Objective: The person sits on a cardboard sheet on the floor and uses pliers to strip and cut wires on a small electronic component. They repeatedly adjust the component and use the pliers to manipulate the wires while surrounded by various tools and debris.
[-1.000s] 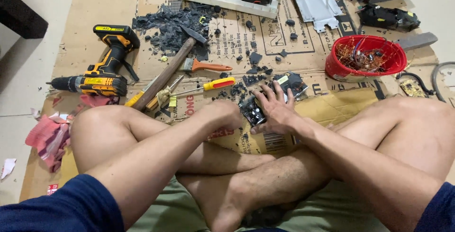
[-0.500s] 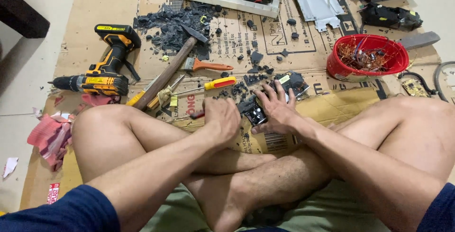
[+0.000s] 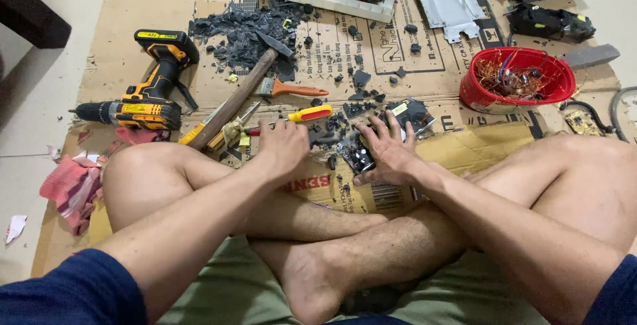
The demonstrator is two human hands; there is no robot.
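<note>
The right hand (image 3: pixel 390 149) lies palm down with fingers spread, pressing on a small dark circuit board (image 3: pixel 358 156) that rests on the cardboard sheet (image 3: pixel 424 76) just left of the palm; the fingers are not curled around it. The left hand (image 3: pixel 282 146) sits just left of the board, fingers curled loosely at the red shaft end of a yellow-handled screwdriver (image 3: pixel 308 114); whether it actually grips the tool cannot be told from this angle. The screwdriver's handle points to the far right, past the knuckles.

Surface: flattened cardboard over a pale tiled floor, littered with black plastic fragments (image 3: pixel 245 30) on the far side. A hammer (image 3: pixel 245 93) lies diagonally to the far left of the left hand, an orange-handled scraper (image 3: pixel 292 89) beside it, a yellow-and-black cordless drill (image 3: pixel 149 89) further left. A red bowl (image 3: pixel 517 79) of tangled wire stands to the far right. A pink rag (image 3: pixel 70 186) lies at the near left.
</note>
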